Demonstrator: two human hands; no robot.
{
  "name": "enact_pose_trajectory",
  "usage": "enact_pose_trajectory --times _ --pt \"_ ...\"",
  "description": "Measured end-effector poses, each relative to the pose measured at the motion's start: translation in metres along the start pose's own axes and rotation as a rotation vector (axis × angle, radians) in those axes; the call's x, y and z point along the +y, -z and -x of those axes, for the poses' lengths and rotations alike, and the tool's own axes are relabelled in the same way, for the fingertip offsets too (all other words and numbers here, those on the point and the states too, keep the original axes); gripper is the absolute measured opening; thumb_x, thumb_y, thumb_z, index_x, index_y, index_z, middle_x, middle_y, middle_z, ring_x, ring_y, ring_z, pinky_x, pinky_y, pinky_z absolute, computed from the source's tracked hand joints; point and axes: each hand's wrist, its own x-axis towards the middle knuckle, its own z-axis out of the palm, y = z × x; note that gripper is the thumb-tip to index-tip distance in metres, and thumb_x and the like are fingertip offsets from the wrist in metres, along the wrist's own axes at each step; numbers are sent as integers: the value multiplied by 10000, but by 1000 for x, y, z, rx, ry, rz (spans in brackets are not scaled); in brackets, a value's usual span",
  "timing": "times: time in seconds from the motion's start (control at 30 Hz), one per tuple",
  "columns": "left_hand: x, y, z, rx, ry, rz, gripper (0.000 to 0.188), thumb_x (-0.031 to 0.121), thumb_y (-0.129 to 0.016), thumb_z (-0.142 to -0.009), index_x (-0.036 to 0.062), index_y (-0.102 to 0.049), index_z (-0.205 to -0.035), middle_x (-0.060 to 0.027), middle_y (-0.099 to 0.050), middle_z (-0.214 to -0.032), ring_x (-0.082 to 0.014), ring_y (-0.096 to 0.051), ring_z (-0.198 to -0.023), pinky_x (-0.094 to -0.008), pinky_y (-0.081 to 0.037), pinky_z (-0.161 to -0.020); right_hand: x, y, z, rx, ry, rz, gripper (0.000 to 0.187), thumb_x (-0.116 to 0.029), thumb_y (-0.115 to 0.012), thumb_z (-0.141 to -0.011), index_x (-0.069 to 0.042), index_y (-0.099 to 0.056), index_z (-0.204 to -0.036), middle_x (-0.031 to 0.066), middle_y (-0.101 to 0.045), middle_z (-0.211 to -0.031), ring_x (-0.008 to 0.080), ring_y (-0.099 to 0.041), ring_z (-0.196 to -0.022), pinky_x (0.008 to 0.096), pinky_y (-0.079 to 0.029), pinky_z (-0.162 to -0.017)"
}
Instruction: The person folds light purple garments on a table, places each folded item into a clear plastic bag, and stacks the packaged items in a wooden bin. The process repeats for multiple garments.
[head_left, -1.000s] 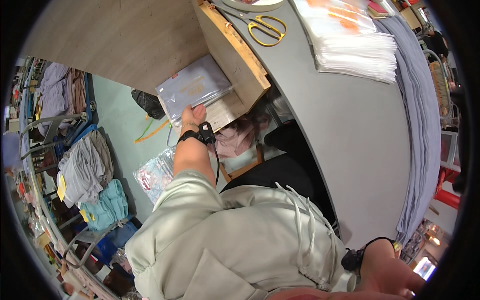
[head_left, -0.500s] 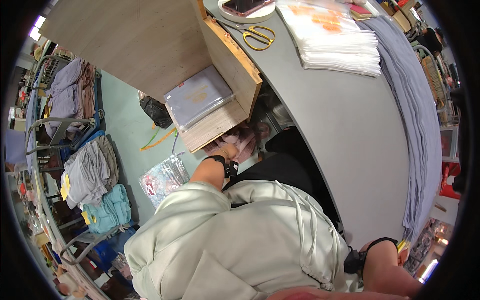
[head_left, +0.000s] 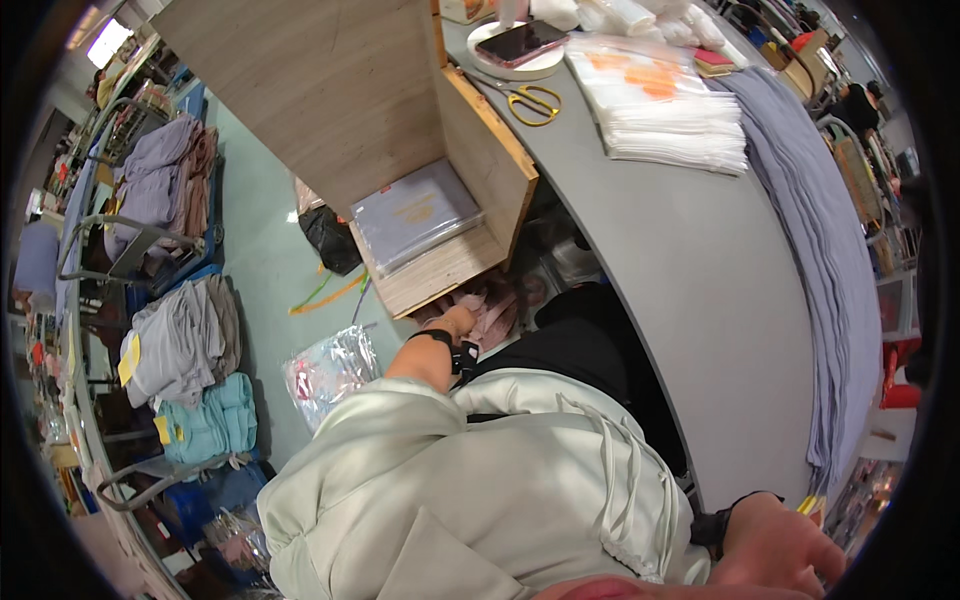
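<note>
My left hand [head_left: 458,320], with a black strap on its wrist, reaches down beneath a wooden shelf box. Its fingers appear closed on a dusty-pink cloth [head_left: 493,318], partly hidden under the box's lower edge. Just above, a flat grey-lavender folded cloth in a clear plastic bag [head_left: 415,218] lies in the wooden shelf box [head_left: 440,280]. At the lower right, beside the table's near end, is my right hand [head_left: 785,550], also strapped in black. Its fingers are blurred and partly cut off, and nothing shows clearly in them.
On the grey table [head_left: 700,300] lie yellow-handled scissors [head_left: 535,103], a phone [head_left: 520,43], a stack of clear bags [head_left: 670,125] and long lavender cloth [head_left: 800,260]. A patterned plastic-wrapped packet [head_left: 328,372] and a black bag [head_left: 330,240] are on the floor. Carts with folded garments [head_left: 185,335] stand left.
The view has shifted, so box and table sit lower and further right. My left hand stays at the pink cloth. My right hand has turned and shows more at the lower right.
</note>
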Motion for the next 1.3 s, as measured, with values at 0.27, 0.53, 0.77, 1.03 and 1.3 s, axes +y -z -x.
enact_pose_trajectory --times 0.27,0.53,0.77,1.03,1.3 --pt "37 73 11 943 202 1040 89 94 -495 -919 29 -520 -863 -78 -573 -732 -181 -609 -564 -283 -481 -488 -28 112 100 -530 -900 540 143 58 -607 -765 -62 -539 -803 95 -555 -707 276 -532 -609 372 -431 -545" --pt "227 268 23 1189 -639 456 107 72 -450 -969 -14 -513 -973 -106 -542 -1035 -170 -553 -876 -288 -470 -792 -134 242 215 -644 -1538 1335 224 -161 -573 -889 -18 -554 -1061 205 -550 -1197 385 -518 -1105 452 -426 -932" --pt "372 240 -28 576 -690 -245 537 196 -568 -873 -3 -421 -1350 -248 -364 -1434 -409 -334 -1336 -570 -228 -1091 -150 252 226 -838 -2010 1461 607 -358 -516 -917 -42 -370 -1414 182 -309 -1490 340 -257 -1392 497 -167 -1144" --pt "395 223 -35 514 -661 -451 560 235 -560 -855 -17 -437 -1339 -280 -339 -1439 -424 -291 -1358 -566 -175 -1113 -136 246 207 -801 -2040 1419 629 -343 -543 -891 -41 -366 -1414 183 -303 -1490 338 -251 -1394 500 -163 -1144" --pt "398 226 -31 457 -626 -423 556 221 -565 -842 -42 -447 -1319 -288 -327 -1440 -427 -280 -1361 -559 -158 -1118 -136 245 212 -867 -1967 1478 637 -306 -606 -850 -21 -399 -1381 209 -333 -1459 378 -276 -1365 515 -181 -1131"
